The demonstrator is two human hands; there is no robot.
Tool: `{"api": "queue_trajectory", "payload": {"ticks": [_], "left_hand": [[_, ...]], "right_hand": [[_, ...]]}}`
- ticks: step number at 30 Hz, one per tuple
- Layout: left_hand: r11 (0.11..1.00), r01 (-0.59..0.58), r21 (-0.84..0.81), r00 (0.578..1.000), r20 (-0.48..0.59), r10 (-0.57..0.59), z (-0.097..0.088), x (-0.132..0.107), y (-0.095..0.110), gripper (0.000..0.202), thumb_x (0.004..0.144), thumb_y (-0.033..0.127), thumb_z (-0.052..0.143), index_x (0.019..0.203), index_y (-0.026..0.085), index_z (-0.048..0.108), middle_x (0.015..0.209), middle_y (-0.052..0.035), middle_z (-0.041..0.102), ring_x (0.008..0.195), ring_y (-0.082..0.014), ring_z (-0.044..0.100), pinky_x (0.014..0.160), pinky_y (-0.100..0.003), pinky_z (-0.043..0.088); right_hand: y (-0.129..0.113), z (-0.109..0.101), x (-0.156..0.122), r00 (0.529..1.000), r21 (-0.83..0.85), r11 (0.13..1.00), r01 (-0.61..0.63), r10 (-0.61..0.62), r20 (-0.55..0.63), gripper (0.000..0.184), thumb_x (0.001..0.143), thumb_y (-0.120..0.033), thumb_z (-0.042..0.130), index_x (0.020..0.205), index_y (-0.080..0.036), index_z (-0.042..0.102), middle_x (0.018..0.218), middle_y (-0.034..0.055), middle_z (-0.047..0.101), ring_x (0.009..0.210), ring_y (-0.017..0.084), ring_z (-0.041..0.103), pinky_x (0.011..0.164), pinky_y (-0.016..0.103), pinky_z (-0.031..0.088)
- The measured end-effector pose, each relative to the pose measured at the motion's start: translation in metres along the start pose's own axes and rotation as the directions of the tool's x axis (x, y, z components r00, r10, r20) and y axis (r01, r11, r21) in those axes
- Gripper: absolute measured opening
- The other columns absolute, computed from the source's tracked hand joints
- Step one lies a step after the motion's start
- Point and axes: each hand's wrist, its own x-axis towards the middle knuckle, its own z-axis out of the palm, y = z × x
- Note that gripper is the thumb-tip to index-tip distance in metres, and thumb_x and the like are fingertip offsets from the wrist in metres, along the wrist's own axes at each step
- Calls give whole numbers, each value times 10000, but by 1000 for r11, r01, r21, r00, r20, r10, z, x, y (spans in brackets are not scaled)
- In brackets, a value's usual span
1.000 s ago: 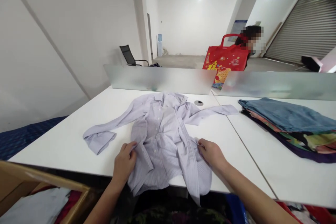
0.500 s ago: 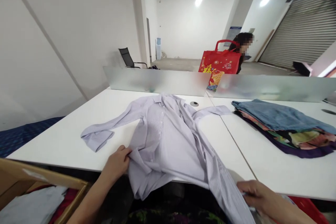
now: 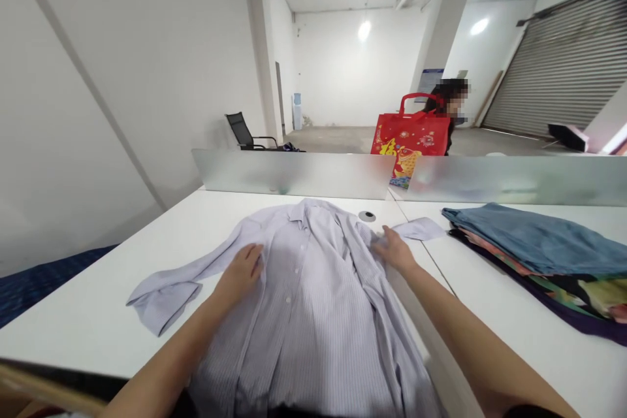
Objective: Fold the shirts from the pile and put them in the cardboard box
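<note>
A pale lilac striped button-up shirt (image 3: pixel 313 287) lies front up on the white table (image 3: pixel 98 294), its collar towards the far side and its lower part at the near edge. My left hand (image 3: pixel 245 271) rests against the shirt's left side, just under the sleeve, with its fingers loosely bent and a little apart. At the opposite shoulder, my right hand (image 3: pixel 393 249) touches the cloth near the sleeve, fingers apart and slightly blurred. The left sleeve spreads outward on the table. Part of the right sleeve is behind my right hand, and its cuff shows beyond.
Folded clothes (image 3: pixel 533 238) are stacked at the right, denim on top. A frosted divider (image 3: pixel 294 173) runs along the table's back, with a red gift bag (image 3: pixel 411 134) and a person (image 3: pixel 443 98) behind it. A cardboard box edge (image 3: pixel 44 385) shows at lower left.
Both hands have left the shirt's lower part and moved up to its shoulder area. The front now lies flatter and further down over the near edge. The view has tilted up slightly.
</note>
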Motion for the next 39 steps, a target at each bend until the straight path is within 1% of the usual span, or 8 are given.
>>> {"api": "queue_trajectory", "payload": {"ticks": [4,13,16,19,25,33,36,39], "left_hand": [[993,62,98,983,165,-78,32,36,-7,568,931,443,436,1448,209,426,1541,-134,356,1422,-355,282,1119,-535,279],[974,150,167,923,331,-199,77,108,39,587,962,556,291,1484,299,363,1600,-89,251,1428,-430,214,1088,-637,181],[980,98,175,948,283,-146,76,118,53,543,949,552,337,1373,253,500,1476,-140,443,1324,-404,392,1050,-596,275],[984,61,167,975,203,-94,63,127,48,502,971,512,300,1153,178,628,1184,-173,619,1122,-344,563,983,-515,377],[977,156,148,985,54,-166,47,170,13,416,969,262,315,1328,173,505,1450,-154,441,1381,-273,345,1090,-389,312],[936,351,39,921,167,-352,73,215,-5,407,927,373,430,1213,126,585,1146,-143,680,1053,-242,632,858,-293,451],[923,384,35,906,177,-383,72,225,-7,288,907,355,469,1017,169,660,1058,-117,706,996,-234,644,801,-274,445],[893,446,65,888,90,-450,57,236,-13,333,958,292,340,1051,169,635,1109,-150,677,1041,-258,621,817,-315,435]], "right_hand": [[1,17,36,993,-158,981,109,-102,52,224,858,-172,551,1048,-176,669,1070,121,660,946,221,641,788,278,428],[82,-70,100,953,-240,941,-239,179,-246,370,940,-145,378,1229,-100,605,1288,263,528,1142,359,516,931,479,340],[74,-60,84,961,-235,950,-207,153,-231,373,955,-213,399,1268,-113,576,1353,241,499,1223,367,456,968,502,318],[58,-31,53,992,-188,976,-111,98,-78,375,945,-421,464,1107,-144,659,1090,174,661,989,277,605,812,355,424],[40,3,17,996,-60,998,-23,28,87,394,810,-524,600,976,-176,682,965,98,699,898,240,637,705,281,416],[21,-5,85,947,201,927,-318,299,119,397,817,-489,588,559,-188,563,484,30,545,556,185,567,563,277,382],[11,-3,120,952,233,924,-304,300,54,229,820,-307,582,631,-178,592,512,19,539,619,185,582,597,265,395],[3,-13,160,956,289,923,-254,285,-70,216,896,-250,448,860,-146,634,632,41,583,797,204,596,693,274,417]]}}
